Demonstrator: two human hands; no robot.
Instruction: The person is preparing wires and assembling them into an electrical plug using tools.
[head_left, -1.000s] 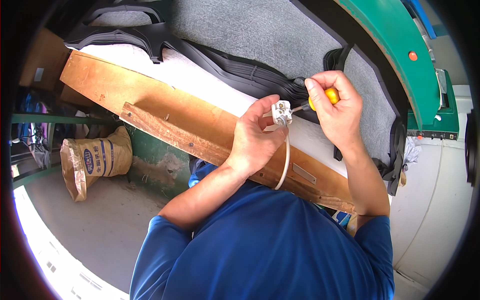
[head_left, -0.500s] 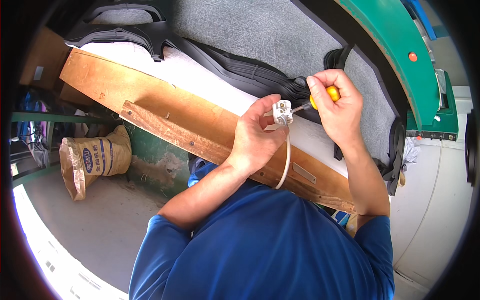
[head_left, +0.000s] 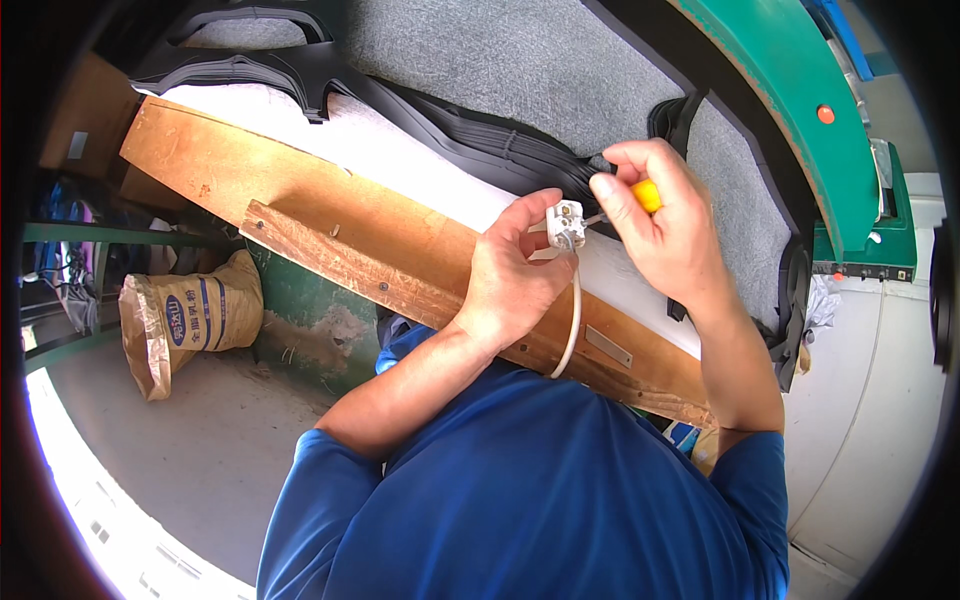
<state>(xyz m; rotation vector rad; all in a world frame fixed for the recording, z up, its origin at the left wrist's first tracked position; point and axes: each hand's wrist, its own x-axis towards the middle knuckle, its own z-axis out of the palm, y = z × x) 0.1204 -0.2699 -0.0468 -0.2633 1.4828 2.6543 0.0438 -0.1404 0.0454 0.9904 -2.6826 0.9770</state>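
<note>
My left hand (head_left: 515, 270) pinches a small white electrical plug (head_left: 566, 222) with its inside exposed, showing metal terminals. A white cable (head_left: 574, 325) runs from the plug down toward my body. In my right hand (head_left: 668, 225) is a screwdriver with a yellow handle (head_left: 648, 196); my fingers wrap the handle and hide part of it. The screwdriver's thin metal shaft (head_left: 596, 218) points left, its tip at the plug's right side. Whether the tip sits on a screw is too small to tell.
Under my hands lies a wooden board edge (head_left: 400, 240). Behind it are stacked black sheet pieces (head_left: 470, 140) on grey fabric-like material (head_left: 500, 60). A green machine part (head_left: 790, 90) curves along the right. A brown paper sack (head_left: 195, 320) stands on the floor at left.
My right hand has shifted slightly left and turned on the screwdriver, so less of the yellow handle shows. My left hand and the plug stay in place.
</note>
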